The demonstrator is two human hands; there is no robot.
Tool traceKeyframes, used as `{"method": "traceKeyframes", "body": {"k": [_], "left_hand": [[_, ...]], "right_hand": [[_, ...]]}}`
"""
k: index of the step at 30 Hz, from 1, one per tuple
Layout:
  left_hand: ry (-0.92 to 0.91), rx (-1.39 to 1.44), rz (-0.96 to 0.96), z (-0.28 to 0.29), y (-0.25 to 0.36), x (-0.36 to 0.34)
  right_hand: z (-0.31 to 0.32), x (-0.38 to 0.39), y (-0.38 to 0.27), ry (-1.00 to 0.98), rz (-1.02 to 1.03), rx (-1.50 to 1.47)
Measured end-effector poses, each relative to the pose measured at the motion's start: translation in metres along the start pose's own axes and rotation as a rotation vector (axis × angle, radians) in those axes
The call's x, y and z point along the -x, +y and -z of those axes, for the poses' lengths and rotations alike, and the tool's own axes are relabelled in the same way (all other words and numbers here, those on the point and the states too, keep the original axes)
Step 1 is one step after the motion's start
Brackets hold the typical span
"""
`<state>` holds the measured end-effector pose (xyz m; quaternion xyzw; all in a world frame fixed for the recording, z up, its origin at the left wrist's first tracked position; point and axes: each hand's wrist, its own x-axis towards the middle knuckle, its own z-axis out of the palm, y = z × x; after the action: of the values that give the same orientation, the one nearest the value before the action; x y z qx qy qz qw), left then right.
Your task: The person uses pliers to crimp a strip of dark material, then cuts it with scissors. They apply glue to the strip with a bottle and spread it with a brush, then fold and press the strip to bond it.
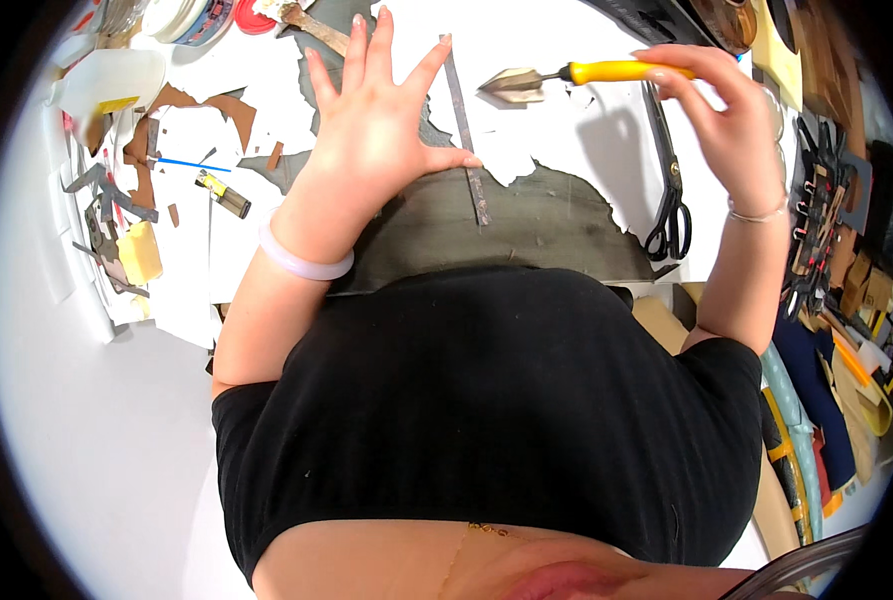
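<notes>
So the right hand (726,110) has a pinch grip, thumb and fingers closed around a hand tool with a glossy yellow handle and pointed metal head (616,72). The handle sits across the fingers, with the metal end sticking out to the left, looks a bit blurry. The left hand (376,125) is wide open, fingers fanned, not wrapped around anything. Its thumb tip meets a long, narrow dark-grey strip (477,190) partway down, index tip at the strip's far end; can't tell how hard either presses. The strip is just right of that palm, between it and the tool's point, near end over a dark grey-green flat sheet (556,225).

Edges: the sheet's far side is ragged against the white work surface (566,140), and its near side runs right along the black shirt (506,400). Room-wise, there's a decent stretch of white from the strip over to the black-handled scissors (673,172), which lie below the right hand. Left side's tighter, with brown scraps (234,118) and a yellow block (140,252) out past the left forearm
</notes>
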<state>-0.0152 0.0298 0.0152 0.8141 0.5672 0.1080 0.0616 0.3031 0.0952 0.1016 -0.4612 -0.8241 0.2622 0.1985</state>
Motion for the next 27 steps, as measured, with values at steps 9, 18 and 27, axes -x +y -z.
{"method": "traceKeyframes", "body": {"k": [9,18,27], "left_hand": [[0.049,0.068,-0.016,0.010,0.007,0.012],[0.051,0.090,-0.077,0.012,0.014,0.042],[0.010,0.089,-0.163,0.004,0.017,0.049]], "right_hand": [[0.041,-0.048,-0.088,0.378,-0.005,-0.065],[0.016,-0.190,-0.147,0.429,0.284,0.042],[-0.039,-0.251,-0.142,0.093,0.364,0.651]]}}
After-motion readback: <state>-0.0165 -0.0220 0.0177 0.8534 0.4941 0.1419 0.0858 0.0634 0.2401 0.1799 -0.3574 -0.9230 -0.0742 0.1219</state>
